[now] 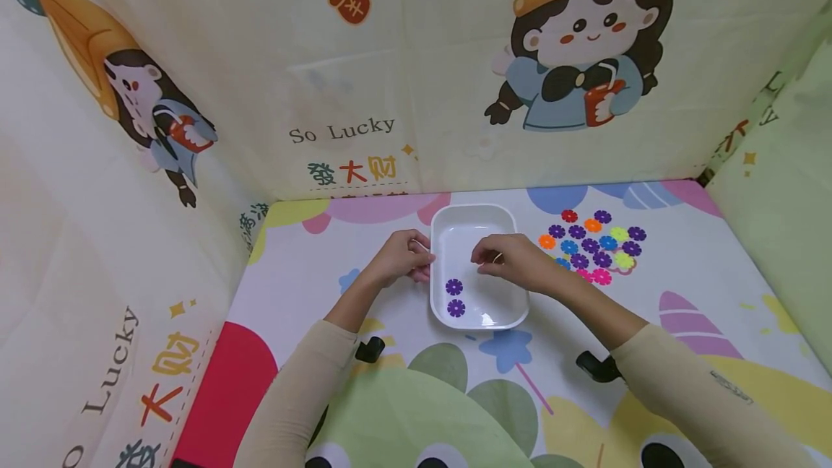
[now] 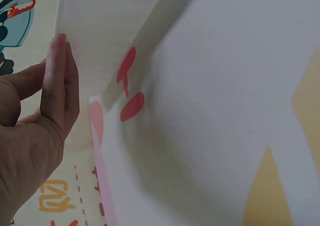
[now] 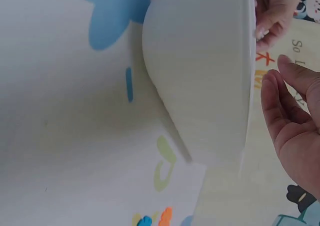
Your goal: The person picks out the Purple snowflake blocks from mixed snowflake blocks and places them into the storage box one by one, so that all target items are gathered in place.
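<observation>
While the white tray (image 1: pixel 495 305) is touched at nine o'clock by the left hand (image 1: pixel 401 258), fingers straight, the right hand (image 1: pixel 518 260) is held above it, fingertips loosely parted, two purple discs (image 1: pixel 456 308) laid inside at seven o'clock, mixed-colour discs (image 1: pixel 590 245) spread on the counter (image 1: pixel 399 316) at three o'clock.

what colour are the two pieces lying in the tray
Both pieces in the tray are purple; the head view shows them best.
</observation>
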The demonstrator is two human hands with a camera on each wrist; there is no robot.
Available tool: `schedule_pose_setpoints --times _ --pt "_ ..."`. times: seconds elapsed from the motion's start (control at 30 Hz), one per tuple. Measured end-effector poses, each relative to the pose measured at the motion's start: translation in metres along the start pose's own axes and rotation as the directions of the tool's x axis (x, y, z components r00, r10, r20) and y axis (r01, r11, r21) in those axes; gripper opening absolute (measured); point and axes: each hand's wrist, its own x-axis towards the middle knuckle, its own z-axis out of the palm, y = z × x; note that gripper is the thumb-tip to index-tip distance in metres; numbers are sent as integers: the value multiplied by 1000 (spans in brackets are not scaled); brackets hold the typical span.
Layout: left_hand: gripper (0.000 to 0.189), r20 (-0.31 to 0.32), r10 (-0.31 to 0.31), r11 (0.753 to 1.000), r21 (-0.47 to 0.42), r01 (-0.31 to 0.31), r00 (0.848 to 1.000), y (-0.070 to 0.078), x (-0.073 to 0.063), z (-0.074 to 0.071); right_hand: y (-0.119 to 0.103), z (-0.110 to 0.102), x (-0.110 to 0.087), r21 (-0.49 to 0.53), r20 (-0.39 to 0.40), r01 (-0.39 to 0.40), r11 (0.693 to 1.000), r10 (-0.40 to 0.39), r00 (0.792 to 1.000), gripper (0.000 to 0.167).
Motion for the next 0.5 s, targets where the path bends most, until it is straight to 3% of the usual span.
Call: schedule_pose_setpoints --times 0.2,0.5 --pt "27 -4 1 1000 -2 -1 1000 -1 1 -1 3 -14 -19 -9 -77 22 1000 -23 997 23" --pt "28 -1 -3 1000 -9 3 1000 1 0 0 20 -33 -47 -61 -192 -26 998 14 981 24"
